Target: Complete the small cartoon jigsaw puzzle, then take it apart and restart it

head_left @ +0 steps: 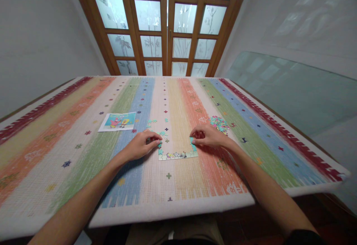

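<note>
A partly joined jigsaw puzzle lies on the striped tablecloth in front of me, its bottom row and short side edges forming a U. At its left edge my left hand pinches a teal puzzle piece between thumb and forefinger. My right hand is closed the same way at the right edge, its fingertips on another teal piece. Loose teal pieces are scattered just beyond the left hand. Behind the right hand sits a heap of mixed puzzle pieces, partly hidden by it.
A printed picture of two cartoon figures lies on the cloth to the left. The striped tablecloth covers the wide table. Beyond its far edge stand wooden doors with frosted panes. A glass panel leans at the right wall.
</note>
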The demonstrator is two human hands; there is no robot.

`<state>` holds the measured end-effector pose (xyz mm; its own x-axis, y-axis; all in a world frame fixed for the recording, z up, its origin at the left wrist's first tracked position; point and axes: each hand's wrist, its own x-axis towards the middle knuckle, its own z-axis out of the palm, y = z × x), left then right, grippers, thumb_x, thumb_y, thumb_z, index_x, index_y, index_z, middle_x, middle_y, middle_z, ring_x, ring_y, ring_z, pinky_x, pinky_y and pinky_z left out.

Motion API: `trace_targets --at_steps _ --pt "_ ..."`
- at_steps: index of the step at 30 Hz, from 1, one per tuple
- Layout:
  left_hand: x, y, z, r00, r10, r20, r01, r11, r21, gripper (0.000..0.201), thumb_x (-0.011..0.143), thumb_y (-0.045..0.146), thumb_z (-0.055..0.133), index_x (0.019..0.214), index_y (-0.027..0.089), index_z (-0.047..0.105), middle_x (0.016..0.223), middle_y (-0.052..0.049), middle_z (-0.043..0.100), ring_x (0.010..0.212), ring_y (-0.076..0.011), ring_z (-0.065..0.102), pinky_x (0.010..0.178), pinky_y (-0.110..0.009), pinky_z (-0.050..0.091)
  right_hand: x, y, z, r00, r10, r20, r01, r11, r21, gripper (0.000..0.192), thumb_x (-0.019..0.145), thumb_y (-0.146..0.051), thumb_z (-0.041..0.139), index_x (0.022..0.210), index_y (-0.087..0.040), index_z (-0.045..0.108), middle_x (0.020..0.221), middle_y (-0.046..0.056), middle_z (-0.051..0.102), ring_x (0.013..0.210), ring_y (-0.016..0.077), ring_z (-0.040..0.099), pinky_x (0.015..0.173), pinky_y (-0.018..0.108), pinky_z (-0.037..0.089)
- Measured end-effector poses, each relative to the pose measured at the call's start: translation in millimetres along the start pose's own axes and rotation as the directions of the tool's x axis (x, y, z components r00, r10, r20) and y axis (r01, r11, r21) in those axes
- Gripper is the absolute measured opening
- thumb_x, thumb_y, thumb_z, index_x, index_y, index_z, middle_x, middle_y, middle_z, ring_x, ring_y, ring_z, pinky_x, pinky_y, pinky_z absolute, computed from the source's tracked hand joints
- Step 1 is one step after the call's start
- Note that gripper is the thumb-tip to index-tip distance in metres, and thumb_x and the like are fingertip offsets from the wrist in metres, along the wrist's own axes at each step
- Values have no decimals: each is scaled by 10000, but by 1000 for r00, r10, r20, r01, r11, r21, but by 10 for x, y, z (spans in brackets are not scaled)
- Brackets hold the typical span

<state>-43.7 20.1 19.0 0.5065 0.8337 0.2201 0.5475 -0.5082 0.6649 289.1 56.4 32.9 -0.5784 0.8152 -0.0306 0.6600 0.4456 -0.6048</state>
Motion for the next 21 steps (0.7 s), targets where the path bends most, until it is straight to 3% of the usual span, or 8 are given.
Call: trace_targets --at_steps 21 --pt "-13 8 32 999 -21 38 20 999 30 175 932 333 601 956 227 739 856 -51 711 842 -227 596 783 -393 477 3 69 48 999 -16 40 17 1000 -13 226 795 -281 770 987 -179 707 809 33 673 690 161 589 640 299 442"
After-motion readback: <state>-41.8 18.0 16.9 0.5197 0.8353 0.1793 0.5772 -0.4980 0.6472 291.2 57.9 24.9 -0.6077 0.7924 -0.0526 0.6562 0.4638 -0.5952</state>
